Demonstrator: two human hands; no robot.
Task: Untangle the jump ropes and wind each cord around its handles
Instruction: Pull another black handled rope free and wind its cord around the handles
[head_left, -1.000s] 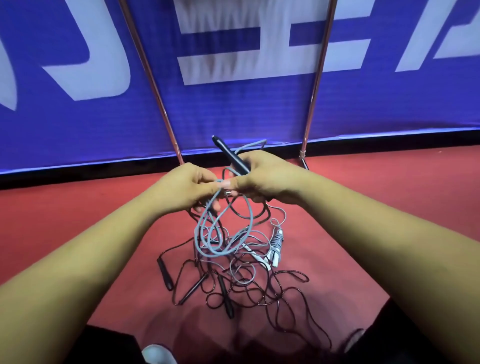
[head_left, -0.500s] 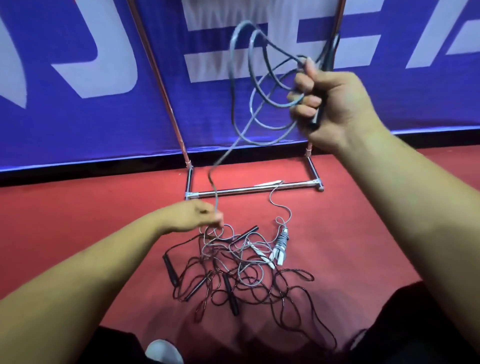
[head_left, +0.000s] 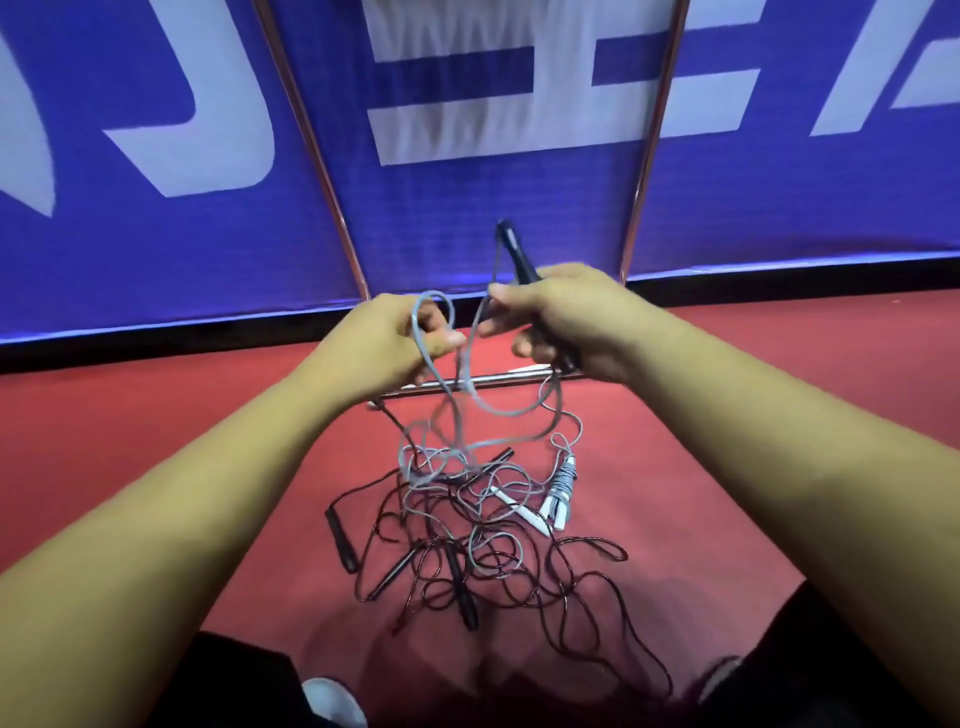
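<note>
Right hand grips a slim black jump-rope handle, I see; left hand pinches its pale blue-grey cord, which sags into the tangled pile of thin ropes on the red floor.

— Grey cord?
— Smooth, plastic-coated by the look, with a faint sheen.
— Black handle in the right hand?
— Matt and dark. Plastic or rubber, hard to tell which.
— Black cords down on the floor?
— Thin, glossy, wire-like. Floor itself matt red, finely textured, like carpet or rubber matting.
— White handles?
— Smooth, pale plastic, slightly shiny.
— And behind?
— Blue banner: matt woven cloth or mesh with a fine ribbed grain, lettering printed flat in white. Rack tubes: polished metal with a coppery shine. Base bar: bright, chrome-like metal.
</note>
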